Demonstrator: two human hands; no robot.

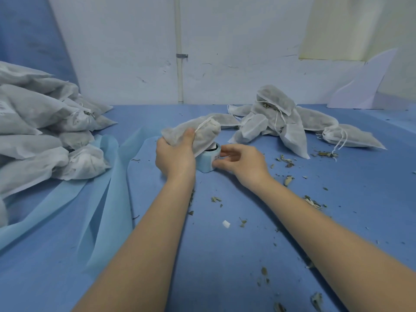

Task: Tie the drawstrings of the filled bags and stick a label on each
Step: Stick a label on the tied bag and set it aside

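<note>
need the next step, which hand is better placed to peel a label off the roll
Right. The right hand already has its fingers at the label roll, while the left hand grips the bag.

Left hand (175, 157) gripping, right hand (242, 162) pinching

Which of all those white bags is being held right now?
The bag at centre, gripped by the left hand above the label roll. The others lie in piles left and right.

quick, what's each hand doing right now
Left hand: grips a filled white fabric drawstring bag.
Right hand: pinches at the light blue label roll.
</note>
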